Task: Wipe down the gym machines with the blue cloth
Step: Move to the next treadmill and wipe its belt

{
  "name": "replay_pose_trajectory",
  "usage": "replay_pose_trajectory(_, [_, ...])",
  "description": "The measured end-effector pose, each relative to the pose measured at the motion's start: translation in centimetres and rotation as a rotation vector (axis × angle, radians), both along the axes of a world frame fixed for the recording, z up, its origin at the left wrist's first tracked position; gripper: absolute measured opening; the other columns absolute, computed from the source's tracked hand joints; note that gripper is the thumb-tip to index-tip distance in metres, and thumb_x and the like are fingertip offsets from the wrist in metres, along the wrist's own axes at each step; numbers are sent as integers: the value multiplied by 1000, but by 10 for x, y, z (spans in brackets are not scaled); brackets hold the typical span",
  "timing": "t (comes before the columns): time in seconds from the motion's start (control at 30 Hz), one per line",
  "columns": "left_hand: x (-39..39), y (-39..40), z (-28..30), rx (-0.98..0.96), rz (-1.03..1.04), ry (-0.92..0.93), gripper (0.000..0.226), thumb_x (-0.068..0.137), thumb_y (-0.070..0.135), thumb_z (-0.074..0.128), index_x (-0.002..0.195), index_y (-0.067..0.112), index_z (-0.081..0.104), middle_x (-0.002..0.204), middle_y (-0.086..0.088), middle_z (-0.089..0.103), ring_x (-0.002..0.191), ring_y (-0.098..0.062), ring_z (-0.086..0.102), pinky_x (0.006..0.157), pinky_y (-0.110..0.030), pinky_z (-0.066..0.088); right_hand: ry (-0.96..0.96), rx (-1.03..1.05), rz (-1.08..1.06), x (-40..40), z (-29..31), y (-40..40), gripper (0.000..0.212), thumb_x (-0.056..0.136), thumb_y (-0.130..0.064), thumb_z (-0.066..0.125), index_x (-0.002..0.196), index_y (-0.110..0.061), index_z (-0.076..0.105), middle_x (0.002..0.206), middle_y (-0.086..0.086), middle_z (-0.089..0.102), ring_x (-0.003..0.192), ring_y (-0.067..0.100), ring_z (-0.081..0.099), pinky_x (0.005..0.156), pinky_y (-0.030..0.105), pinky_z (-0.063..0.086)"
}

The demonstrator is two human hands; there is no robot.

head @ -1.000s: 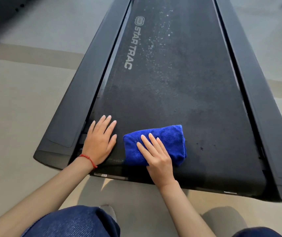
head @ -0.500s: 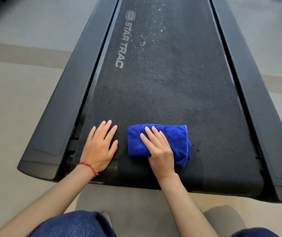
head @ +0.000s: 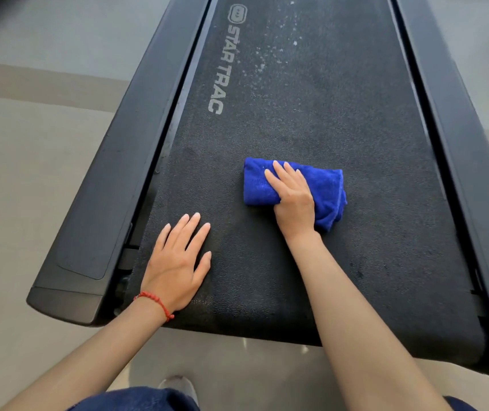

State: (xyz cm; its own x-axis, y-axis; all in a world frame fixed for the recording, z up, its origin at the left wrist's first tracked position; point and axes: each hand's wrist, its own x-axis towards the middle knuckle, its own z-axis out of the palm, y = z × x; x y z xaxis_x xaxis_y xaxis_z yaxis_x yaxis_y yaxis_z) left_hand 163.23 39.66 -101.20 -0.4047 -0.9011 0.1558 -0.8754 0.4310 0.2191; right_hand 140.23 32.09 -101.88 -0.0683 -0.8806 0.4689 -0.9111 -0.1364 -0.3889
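While our left hand [head: 175, 268] lies flat, fingers spread, at 7 o'clock to brace us, our right hand [head: 292, 197] presses flat on the folded blue cloth [head: 323, 185], mid treadmill belt [head: 296, 114], w/ dust specks at 12.

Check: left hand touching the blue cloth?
Apart. The head view shows the left hand flat on the treadmill belt, with bare belt between it and the blue cloth under the right hand.
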Motion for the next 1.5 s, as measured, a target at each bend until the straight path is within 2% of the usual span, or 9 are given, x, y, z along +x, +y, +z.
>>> replay_pose_trajectory(0.2, [1, 0, 1, 14, -1, 2, 51, 91, 34, 35, 131, 7, 53, 140, -13, 45, 131, -27, 36, 109, -43, 21, -50, 163, 1, -8, 8, -34, 55, 66, 14, 43, 115, -1, 62, 125, 21, 57, 121, 42, 48, 106, 49, 30])
replay_pose_trajectory(0.33, [2, 0, 1, 19, -4, -2, 51, 91, 34, 35, 130, 6, 54, 139, -13, 46, 130, -28, 38, 109, -43, 22, -33, 190, 2, -3, 17, -29, 55, 68, 18, 46, 117, -2, 61, 126, 21, 56, 122, 44, 46, 106, 51, 28])
replay_pose_trajectory(0.5, [1, 1, 2, 18, 3, -2, 51, 90, 34, 35, 129, 7, 55, 138, -13, 47, 130, -28, 39, 109, -42, 21, 22, 81, 41, 5, 13, 7, 49, 63, 14, 46, 104, -1, 68, 113, 21, 64, 105, 50, 56, 93, 59, 37])
replay_pose_trajectory(0.67, [1, 1, 2, 11, 4, 3, 51, 89, 34, 36, 126, 5, 57, 135, -16, 50, 127, -31, 42, 107, -42, 21, 66, -12, 34, 16, 10, 52, 45, 74, 0, 33, 98, -3, 71, 106, 16, 68, 99, 44, 62, 87, 58, 44])
replay_pose_trajectory(1.07, [-1, 7, 3, -10, -3, -3, 50, 90, 31, 34, 122, 2, 59, 130, -18, 53, 122, -33, 47, 102, -49, 30, 93, -18, 18, 31, 11, 140, 47, 73, 2, 34, 104, -7, 70, 114, 11, 66, 110, 37, 58, 98, 51, 36])
replay_pose_trajectory(1.2, [-1, 8, 3, -29, -27, -3, 48, 90, 28, 34, 117, 1, 62, 125, -18, 57, 118, -34, 51, 100, -47, 32, 107, -27, 46, 29, 7, 166, 46, 74, 4, 38, 107, -8, 68, 118, 10, 64, 115, 35, 55, 103, 46, 37])
replay_pose_trajectory(1.33, [-18, 13, 8, -60, -75, 51, 46, 89, 27, 37, 118, 0, 61, 124, -18, 58, 117, -33, 51, 99, -42, 30, 140, -83, 59, 25, 4, 179, 43, 78, 6, 39, 105, -9, 70, 117, 8, 65, 113, 32, 57, 99, 45, 44])
replay_pose_trajectory(1.5, [-49, 16, 9, -65, -155, 56, 45, 87, 21, 35, 118, -1, 61, 124, -19, 57, 117, -33, 49, 100, -41, 26, 178, -97, 73, 15, 5, 179, 43, 83, 6, 36, 104, -11, 71, 118, 7, 65, 113, 30, 58, 98, 42, 44])
